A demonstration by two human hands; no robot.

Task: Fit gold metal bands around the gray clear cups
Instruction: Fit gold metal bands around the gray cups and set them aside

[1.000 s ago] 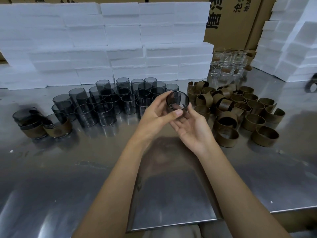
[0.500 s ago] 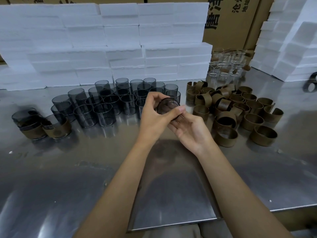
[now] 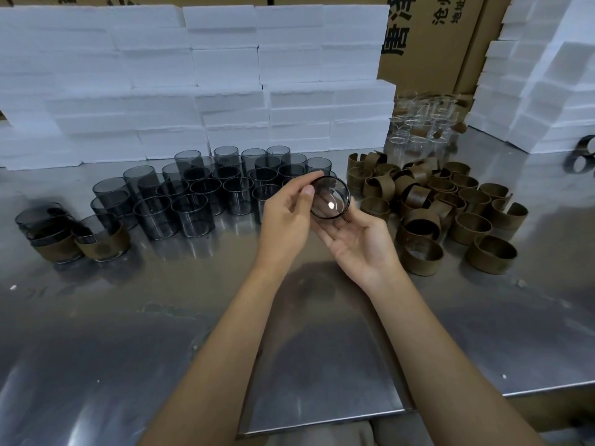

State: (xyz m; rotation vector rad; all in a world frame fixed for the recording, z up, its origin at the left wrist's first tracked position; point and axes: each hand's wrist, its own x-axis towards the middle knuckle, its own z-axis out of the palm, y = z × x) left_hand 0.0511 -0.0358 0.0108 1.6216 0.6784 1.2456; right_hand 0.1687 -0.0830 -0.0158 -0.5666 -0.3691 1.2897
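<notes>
Cup in hand: one gray clear cup [image 3: 330,201] is held above the middle of the table [image 3: 96,317], tipped so that its mouth or base faces the camera; no band is fitted on it.
Handling, cup: judged light, rigid and smooth-walled, hence slippery; thin clear walls are judged liable to crack if squeezed or dropped. A hold at the rim and under the base is advised.
Handling, bands: the gold bands [image 3: 450,214], heaped toward the right edge of the table, appear as split rings; some springiness is judged likely, with edges that could scratch the cup.
Left hand [image 3: 286,220]: thumb and fingers are curled onto the rim of the cup, which is pinched at its left side.
Right hand [image 3: 357,239]: palm up, fingers straight and spread; the cup is supported from beneath, not gripped.
Stock: unbanded gray cups [image 3: 199,191] stand toward the far edge; banded cups [image 3: 99,243] stand near the left edge.
</notes>
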